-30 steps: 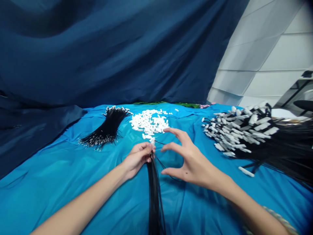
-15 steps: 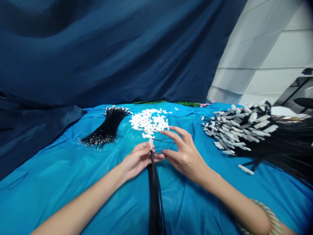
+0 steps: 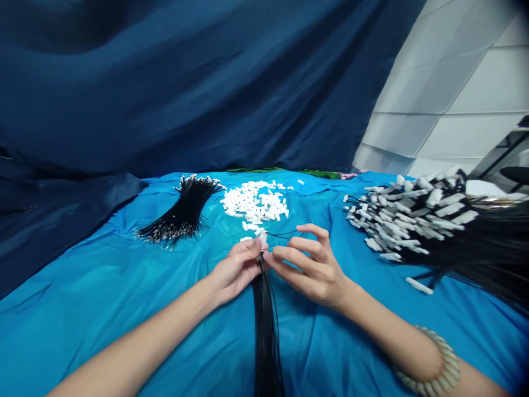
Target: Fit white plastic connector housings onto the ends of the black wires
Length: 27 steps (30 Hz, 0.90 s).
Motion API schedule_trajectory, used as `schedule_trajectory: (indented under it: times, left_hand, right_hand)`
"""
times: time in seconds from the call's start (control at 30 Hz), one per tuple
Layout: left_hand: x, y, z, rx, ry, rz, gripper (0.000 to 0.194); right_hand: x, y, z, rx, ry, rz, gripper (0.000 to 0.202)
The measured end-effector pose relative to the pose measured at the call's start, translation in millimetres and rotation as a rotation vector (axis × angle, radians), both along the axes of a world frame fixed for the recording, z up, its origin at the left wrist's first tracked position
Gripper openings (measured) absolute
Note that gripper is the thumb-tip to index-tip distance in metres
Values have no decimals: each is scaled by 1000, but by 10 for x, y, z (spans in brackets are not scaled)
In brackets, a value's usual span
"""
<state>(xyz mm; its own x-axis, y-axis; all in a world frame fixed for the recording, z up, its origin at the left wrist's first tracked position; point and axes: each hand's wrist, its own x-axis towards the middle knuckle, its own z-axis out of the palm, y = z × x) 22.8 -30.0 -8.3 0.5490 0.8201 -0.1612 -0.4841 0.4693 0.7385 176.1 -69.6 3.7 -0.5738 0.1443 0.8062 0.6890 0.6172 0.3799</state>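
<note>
My left hand (image 3: 239, 267) is closed, pinching a white plastic connector (image 3: 263, 238) between thumb and fingers. Long black wires (image 3: 265, 325) hang down from that connector toward me. Close beside it on the right, my right hand (image 3: 316, 267) has its thumb and forefinger brought together on a thin black wire at the connector's lower end. The wire's tip is hidden by the fingers. Another thin black wire (image 3: 283, 235) runs across to the raised fingers of my right hand. Just beyond the hands lies a loose pile of white connectors (image 3: 254, 199).
A fanned bundle of short black wires (image 3: 182, 212) with metal tips lies at the left. On the right rests a large heap of black wires fitted with white connectors (image 3: 409, 218). Blue cloth (image 3: 165, 331) covers the table, and a dark blue curtain (image 3: 185, 82) hangs behind.
My right hand has moved in to the connector, and its thumb and forefinger have closed at the connector's lower end. My left hand keeps its hold. The view has shifted slightly.
</note>
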Motion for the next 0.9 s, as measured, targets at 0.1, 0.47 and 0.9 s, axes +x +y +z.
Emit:
schedule_trajectory:
  times: [0.1,0.47,0.9]
  left_hand:
    - [1,5,-12,-2,-12,-8,14]
    - [1,17,-68,35,-45,-49,11]
    - [22,5,9,21,-34,27,12]
  right_hand:
    - [6,15,0,14,-22,6,17]
    - [-14,47,-42,-6,-56,35,12]
    - [15,-77,119,-727,675,291,13]
